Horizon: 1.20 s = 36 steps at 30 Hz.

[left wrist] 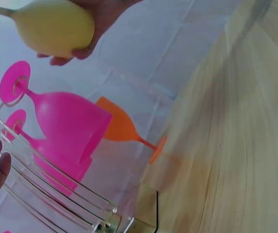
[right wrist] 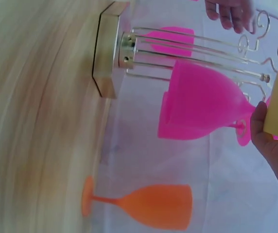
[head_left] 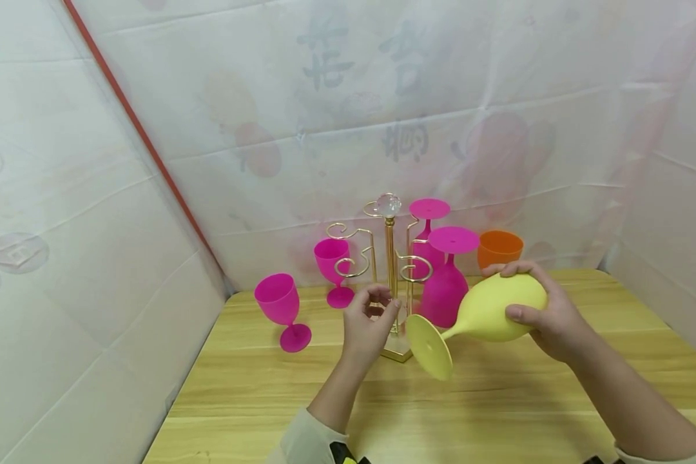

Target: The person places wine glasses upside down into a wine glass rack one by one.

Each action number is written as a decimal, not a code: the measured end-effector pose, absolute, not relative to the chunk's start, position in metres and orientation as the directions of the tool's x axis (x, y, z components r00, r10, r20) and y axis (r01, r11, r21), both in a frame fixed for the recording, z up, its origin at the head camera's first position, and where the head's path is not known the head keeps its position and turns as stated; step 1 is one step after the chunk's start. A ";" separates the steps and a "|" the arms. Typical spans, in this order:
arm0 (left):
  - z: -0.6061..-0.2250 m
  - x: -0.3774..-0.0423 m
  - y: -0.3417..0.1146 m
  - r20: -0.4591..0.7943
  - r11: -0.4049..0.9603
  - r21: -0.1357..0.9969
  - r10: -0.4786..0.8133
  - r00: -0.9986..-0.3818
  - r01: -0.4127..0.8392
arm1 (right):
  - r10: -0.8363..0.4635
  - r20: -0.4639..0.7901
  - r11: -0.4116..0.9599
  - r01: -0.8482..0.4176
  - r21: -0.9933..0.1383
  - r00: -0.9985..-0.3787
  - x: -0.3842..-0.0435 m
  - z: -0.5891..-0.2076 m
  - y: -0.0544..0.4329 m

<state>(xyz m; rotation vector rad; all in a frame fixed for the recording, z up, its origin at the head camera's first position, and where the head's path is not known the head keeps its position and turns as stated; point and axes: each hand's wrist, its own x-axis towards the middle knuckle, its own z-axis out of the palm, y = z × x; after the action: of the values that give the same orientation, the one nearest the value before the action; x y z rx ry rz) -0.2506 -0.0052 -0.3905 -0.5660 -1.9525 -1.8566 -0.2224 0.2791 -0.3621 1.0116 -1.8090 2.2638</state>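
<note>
Sleeve (head_left: 310, 438), right fingers (head_left: 520, 267) gripping yellow goblet (head_left: 492, 312), axis aslant, foot (head_left: 429, 348) leftward

A plain yellow goblet (head_left: 501, 308), hot-pink goblets (head_left: 443, 296), orange goblet (head_left: 499, 248) — gold rack (head_left: 391, 258) — streaky honey-tan tabletop (head_left: 255, 399).

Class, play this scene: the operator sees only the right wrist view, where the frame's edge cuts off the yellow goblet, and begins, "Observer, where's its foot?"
Observer: The foot of the yellow goblet points left in the head view.
Operator: How does the right hand hold it?
Observer: Fingers and thumb lie on opposite sides of the bowl.
Operator: How many pink goblets stand upright?
Observer: Two, both left of the rack's post in the head view.
</note>
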 end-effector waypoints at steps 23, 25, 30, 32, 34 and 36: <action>-0.393 -0.246 0.000 0.802 -0.222 0.586 0.291 -0.521 0.779 | -0.357 0.501 -0.298 -0.413 -0.861 -0.788 -0.224 -0.376 0.259; -0.389 -0.242 0.001 0.798 -0.207 0.587 0.306 -0.519 0.782 | -0.359 0.500 -0.294 -0.413 -0.862 -0.788 -0.224 -0.376 0.257; -0.384 -0.237 0.005 0.780 -0.171 0.613 0.285 -0.557 0.771 | -0.345 0.483 -0.283 -0.402 -0.871 -0.805 -0.222 -0.378 0.254; -0.384 -0.238 0.007 0.800 -0.186 0.591 0.267 -0.538 0.785 | -0.329 0.482 -0.283 -0.402 -0.871 -0.812 -0.221 -0.379 0.252; -0.382 -0.236 0.008 0.820 -0.211 0.564 0.251 -0.514 0.798 | -0.323 0.492 -0.286 -0.412 -0.865 -0.809 -0.221 -0.379 0.250; -0.380 -0.235 0.009 0.834 -0.227 0.546 0.241 -0.496 0.807 | -0.322 0.499 -0.292 -0.417 -0.861 -0.804 -0.220 -0.380 0.249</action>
<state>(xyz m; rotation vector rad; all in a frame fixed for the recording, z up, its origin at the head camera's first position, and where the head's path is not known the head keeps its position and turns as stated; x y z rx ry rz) -0.2346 0.0093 -0.3804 -1.2462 -1.6064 -1.7715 -0.2204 0.2487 -0.3799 0.9581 -1.8289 2.2823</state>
